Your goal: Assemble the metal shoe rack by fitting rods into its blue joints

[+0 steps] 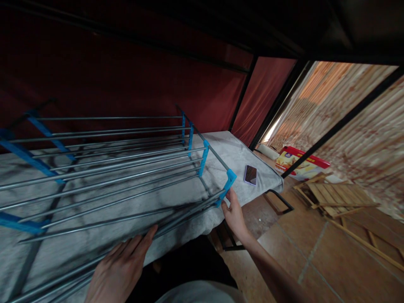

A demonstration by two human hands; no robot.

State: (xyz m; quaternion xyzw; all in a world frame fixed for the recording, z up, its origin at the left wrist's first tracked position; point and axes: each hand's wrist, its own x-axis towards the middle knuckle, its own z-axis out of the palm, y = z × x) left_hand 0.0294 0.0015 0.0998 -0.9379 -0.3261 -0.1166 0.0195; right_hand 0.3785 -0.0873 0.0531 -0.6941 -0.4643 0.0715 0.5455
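Observation:
A rack of grey metal tubes (pixel 132 171) with blue plastic brackets lies across a grey cloth-covered surface (pixel 217 141). My left hand (pixel 121 267) lies over a bundle of loose metal tubes (pixel 176 222) along the near side, its fingers bent over them. At the near right corner of the rack, my right hand (pixel 235 214) pinches the lower part of a blue bracket (pixel 231 179). The right ends of some tubes meet this bracket, close to my right thumb. How the tube ends sit in it is partly hidden by my fingers.
A phone (pixel 250 175) lies on the cloth right of the rack. Dark metal frame bars and a red wall (pixel 126 80) stand behind. On the tiled floor (pixel 303 248) are a folded wooden chair (pixel 341 194) and a red and yellow box (pixel 299 164). A black bent tube (pixel 280 200) juts out below the cloth.

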